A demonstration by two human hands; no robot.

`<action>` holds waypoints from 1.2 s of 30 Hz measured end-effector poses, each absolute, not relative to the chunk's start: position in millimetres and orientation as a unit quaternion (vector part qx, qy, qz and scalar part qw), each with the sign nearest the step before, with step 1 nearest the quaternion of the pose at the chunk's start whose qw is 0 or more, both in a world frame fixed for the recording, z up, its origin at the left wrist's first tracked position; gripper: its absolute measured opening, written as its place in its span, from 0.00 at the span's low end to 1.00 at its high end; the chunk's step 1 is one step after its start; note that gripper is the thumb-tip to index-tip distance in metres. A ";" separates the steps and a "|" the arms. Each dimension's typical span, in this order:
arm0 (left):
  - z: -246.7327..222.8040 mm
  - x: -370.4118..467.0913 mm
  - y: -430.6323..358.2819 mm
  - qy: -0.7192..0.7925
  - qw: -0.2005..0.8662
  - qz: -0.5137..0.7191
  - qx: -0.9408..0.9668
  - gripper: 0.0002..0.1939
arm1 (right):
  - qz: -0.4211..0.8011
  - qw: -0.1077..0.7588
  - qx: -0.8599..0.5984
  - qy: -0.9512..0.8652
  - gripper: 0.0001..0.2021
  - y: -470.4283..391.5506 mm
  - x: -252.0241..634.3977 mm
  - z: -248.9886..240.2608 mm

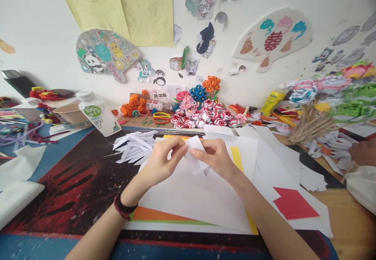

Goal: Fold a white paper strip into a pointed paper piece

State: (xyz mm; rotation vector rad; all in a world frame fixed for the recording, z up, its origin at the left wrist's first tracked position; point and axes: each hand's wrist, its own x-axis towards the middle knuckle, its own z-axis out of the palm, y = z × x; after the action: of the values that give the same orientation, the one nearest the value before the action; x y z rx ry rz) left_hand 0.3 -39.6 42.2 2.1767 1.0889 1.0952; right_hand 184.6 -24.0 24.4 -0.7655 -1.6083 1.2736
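Note:
A small piece of folded white paper (196,161) is pinched between my two hands, above the stack of sheets. My left hand (164,156) grips its left edge between thumb and fingers. On its right side my right hand (216,156) presses the thumb against the front, the fingers behind. Beneath them lies a large white sheet (188,201) on top of orange, green and yellow paper (164,214). Just left of my left hand is a pile of folded white paper strips (133,144). A small stack of white paper (219,130) sits behind my right hand.
Red-and-white paper flowers (205,115) and blue yarn-like flowers (198,93) stand at the back. A white bottle (96,113) leans at the left beside a paper bowl (73,113). A red paper piece (295,203) lies right. Another person's hand (364,150) shows at the right edge.

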 end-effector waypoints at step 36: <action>32.5 18.0 -37.8 0.478 0.443 0.508 0.563 0.11 | 0.575 0.459 -0.357 -0.576 0.14 -10.3 186.5 19.5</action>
State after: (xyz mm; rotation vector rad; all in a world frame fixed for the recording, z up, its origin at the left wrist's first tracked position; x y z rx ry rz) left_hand 18.0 -37.8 32.5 1.3971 1.1845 1.2608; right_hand 186.5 -10.3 19.5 -0.8789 -1.4185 1.4151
